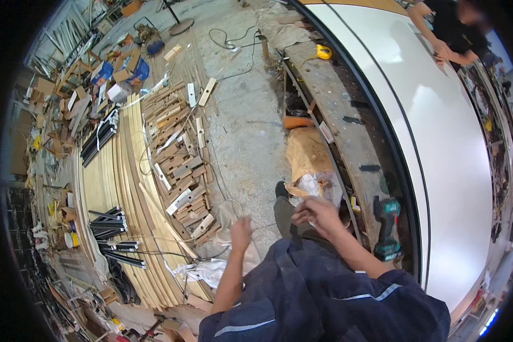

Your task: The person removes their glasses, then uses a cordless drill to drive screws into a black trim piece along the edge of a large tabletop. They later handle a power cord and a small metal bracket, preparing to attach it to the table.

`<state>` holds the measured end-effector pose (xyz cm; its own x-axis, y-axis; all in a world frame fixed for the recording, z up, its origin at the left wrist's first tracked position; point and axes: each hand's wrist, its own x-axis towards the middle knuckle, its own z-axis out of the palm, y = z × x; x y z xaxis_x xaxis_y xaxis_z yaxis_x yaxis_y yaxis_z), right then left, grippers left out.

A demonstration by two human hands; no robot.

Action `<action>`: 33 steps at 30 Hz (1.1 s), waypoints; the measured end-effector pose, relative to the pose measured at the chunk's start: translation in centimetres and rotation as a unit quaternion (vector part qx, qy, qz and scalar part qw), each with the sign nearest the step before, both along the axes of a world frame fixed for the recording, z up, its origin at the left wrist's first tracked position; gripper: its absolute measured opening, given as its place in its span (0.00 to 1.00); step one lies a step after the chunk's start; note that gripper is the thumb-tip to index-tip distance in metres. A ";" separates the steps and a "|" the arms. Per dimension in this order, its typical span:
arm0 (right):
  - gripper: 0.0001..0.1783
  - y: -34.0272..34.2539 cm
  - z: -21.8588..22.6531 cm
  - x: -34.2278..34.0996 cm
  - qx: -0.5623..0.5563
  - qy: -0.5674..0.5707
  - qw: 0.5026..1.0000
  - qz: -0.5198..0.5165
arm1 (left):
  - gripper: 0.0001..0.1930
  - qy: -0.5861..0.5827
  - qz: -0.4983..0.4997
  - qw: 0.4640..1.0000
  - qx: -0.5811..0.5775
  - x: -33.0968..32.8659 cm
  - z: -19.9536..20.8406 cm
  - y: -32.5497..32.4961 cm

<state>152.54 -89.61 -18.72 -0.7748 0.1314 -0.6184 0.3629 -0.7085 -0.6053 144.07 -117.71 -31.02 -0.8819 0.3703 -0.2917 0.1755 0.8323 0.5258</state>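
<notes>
Cordless drill (388,210) lies on the table (347,139), right of the right hand (319,215); wooden blocks (187,167) lie left of the left hand (241,232). Both grips curl; whether holding anything, I cannot tell.

the left hand (241,232), blurred and loosely curled, shows at lower centre near wooden blocks (183,171); the right hand (320,218), fingers bent, shows to its right. a green power drill (387,227) stands out lower right, beside a white panel (447,131).
</notes>
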 end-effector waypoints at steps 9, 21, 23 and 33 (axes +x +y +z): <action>0.16 12.1 -6.3 -8.1 0.231 -0.173 0.955 -0.072 | 0.21 -0.149 0.075 0.979 -0.116 -1.8 -9.2 -15.6; 0.16 12.6 -8.3 -37.0 0.408 -0.114 0.902 0.087 | 0.16 -0.265 0.342 0.889 0.147 -27.7 -12.6 -14.5; 0.16 10.8 -8.1 -40.7 0.408 -0.142 0.900 0.065 | 0.16 -0.289 0.336 0.888 0.125 -31.6 -14.7 -16.8; 0.16 6.8 -14.2 -42.7 0.345 -0.301 0.883 0.108 | 0.19 -0.293 0.320 0.875 0.216 -55.6 -11.6 -15.6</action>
<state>109.82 -82.86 -32.95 -0.3861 0.5268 -0.7572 0.8473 -0.1219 -0.5169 88.50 -133.29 -42.58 -0.6951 0.0421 -0.7177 -0.6588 0.3623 0.6593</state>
